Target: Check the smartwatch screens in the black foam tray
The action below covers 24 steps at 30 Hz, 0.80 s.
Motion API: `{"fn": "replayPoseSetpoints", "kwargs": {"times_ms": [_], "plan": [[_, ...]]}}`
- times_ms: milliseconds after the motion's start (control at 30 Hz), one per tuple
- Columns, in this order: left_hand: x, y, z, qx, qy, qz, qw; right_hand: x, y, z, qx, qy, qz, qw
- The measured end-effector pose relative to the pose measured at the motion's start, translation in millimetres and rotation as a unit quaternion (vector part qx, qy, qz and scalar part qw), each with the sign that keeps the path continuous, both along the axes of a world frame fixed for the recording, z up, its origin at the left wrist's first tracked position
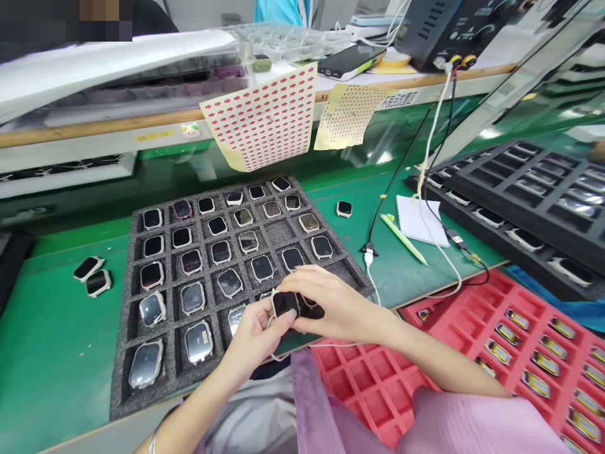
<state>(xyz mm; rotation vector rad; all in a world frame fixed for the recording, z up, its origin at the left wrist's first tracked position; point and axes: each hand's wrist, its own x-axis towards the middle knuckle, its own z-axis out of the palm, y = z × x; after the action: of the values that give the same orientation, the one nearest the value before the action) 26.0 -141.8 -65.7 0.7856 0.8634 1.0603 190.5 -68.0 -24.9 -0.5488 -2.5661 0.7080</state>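
Note:
My left hand (pixel 253 337) and my right hand (pixel 331 302) meet over the front right corner of a grey foam tray (pixel 127 378). Together they grip one small smartwatch body (pixel 285 303) with a black screen and pale case. The left thumb and fingers pinch its lower edge. My right hand's fingers curl over its right side and seem to press on a second dark piece beneath. The tray's pockets hold several more watch bodies (pixel 198 341), screens up.
Two loose watch bodies (pixel 92 275) lie on the green mat at left, another (pixel 344 208) behind the tray. A red tray (pixel 477 328) with small parts sits at right, black trays (pixel 543 208) beyond it. Cables (pixel 428 157), a green pen (pixel 403 238) and sticker sheets (pixel 265 120) lie behind.

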Motion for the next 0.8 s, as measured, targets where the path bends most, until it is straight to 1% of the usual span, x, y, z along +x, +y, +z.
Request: {"fn": "replayPoseSetpoints", "kwargs": {"times_ms": [133,400,567,700,800], "plan": [[-0.6,-0.1,-0.7,-0.004,0.007,-0.011,1.000,0.6,0.6,-0.3,-0.020,0.014,-0.005,1.000],[-1.4,0.4,-5.1,-0.010,0.022,-0.027,0.999,1.6,0.4,2.1,-0.029,0.007,0.004,1.000],[-1.1,-0.1,-4.5,-0.003,0.034,-0.030,0.999,2.1,1.1,2.6,-0.039,0.004,0.005,0.999],[-1.3,-0.5,-3.2,-0.015,0.033,-0.037,0.999,3.1,1.5,2.7,-0.052,0.000,0.009,0.999],[-1.5,-0.5,-1.0,-0.011,0.032,-0.040,0.999,3.7,1.2,2.1,-0.052,0.006,0.009,0.999]]}}
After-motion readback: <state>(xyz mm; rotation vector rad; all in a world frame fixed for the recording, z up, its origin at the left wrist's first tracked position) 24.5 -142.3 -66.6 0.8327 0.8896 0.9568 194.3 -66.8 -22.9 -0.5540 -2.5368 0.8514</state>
